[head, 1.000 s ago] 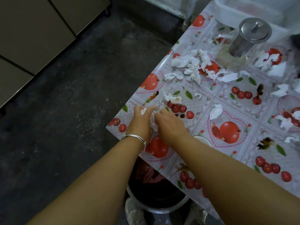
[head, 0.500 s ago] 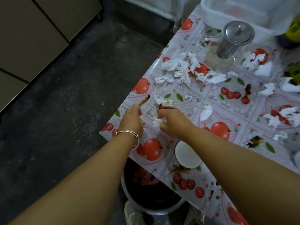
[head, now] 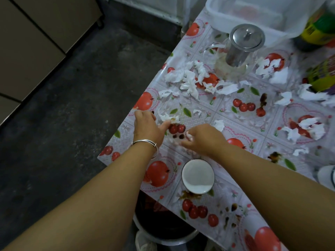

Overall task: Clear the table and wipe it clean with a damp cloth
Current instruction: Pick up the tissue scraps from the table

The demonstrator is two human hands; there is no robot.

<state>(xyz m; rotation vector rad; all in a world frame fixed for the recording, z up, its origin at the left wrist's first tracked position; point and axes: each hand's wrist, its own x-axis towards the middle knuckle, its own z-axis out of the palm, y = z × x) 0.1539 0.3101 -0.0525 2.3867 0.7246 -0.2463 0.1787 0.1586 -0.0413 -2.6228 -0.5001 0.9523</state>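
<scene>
The bench (under a fruit-printed cover) is strewn with torn tissue scraps, thickest beside the glass teapot. A dark bin stands below its near edge, and a white cup sits between the forearms. The left hand lies loose, thumb touching a scrap. The right hand has its grip clenched around crumpled tissue.
</scene>
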